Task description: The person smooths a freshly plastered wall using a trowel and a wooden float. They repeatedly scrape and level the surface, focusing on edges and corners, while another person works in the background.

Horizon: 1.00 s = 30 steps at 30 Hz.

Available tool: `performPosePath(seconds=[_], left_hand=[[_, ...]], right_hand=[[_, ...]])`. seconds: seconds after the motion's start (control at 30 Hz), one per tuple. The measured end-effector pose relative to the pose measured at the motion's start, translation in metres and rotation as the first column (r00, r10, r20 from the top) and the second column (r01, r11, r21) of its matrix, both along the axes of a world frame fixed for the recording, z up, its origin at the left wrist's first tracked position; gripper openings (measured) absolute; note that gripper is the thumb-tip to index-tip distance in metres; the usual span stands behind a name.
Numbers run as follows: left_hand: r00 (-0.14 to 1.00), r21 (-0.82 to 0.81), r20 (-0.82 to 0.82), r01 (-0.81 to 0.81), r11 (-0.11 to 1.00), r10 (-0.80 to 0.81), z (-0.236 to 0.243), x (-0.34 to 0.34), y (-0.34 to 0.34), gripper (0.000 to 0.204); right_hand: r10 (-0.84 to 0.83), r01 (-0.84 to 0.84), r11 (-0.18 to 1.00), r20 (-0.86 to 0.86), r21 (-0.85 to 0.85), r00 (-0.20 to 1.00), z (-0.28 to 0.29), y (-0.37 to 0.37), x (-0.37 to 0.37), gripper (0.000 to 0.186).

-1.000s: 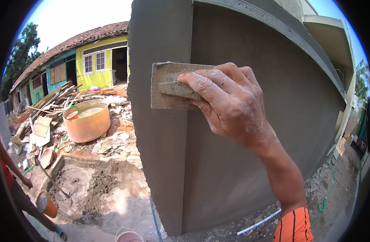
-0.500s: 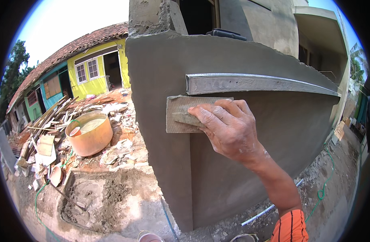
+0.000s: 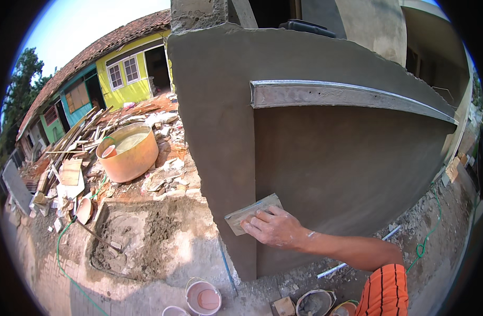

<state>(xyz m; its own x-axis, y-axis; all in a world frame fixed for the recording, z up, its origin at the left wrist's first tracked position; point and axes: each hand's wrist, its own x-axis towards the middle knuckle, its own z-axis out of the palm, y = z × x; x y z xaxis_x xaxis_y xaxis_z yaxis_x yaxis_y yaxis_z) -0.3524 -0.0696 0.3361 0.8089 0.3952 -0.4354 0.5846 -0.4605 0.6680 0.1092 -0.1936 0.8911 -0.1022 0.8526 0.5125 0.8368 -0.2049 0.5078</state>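
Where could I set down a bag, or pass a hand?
The pale ground between mortar patch and blue strip looks bare. A hand could probably pass across the recessed wall, between metal bar and right hand holding a float. Crowded: the wall's foot, with buckets; around the orange tub, planks and rubble.

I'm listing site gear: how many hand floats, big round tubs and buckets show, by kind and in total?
Hand float, in the right hand: 1
Big orange tub: 1
Buckets along the lower edge, some cut off by the picture: 4
Total: 6
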Motion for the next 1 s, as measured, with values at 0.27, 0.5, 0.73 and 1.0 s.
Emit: performPosePath(seconds=[0.27,0.5,0.73,1.0], left_hand=[[0.995,0.004,0.044,-0.088,0.996,0.087,-0.004,-0.027,-0.02,0.03],[0.964,-0.014,0.204,-0.174,0.985,0.173,0.096,0.102,0.029,0.029],[0.635,-0.037,0.71,-0.398,0.917,0.304,0.409,0.267,0.13,0.027],[0.056,0.331,0.939,-0.417,0.846,-0.339,0.674,0.344,0.133,0.025]], right_hand=[[0.047,-0.07,0.879,0.06,0.472,0.997,0.111,0.015,0.009,0.033],[-0.036,0.04,0.998,-0.084,0.05,0.996,-0.071,-0.008,0.005,0.031],[0.041,-0.015,0.933,-0.066,0.359,0.997,0.045,0.002,-0.016,0.031],[-0.006,-0.039,0.808,0.074,0.588,0.997,0.126,0.004,0.013,0.032]])
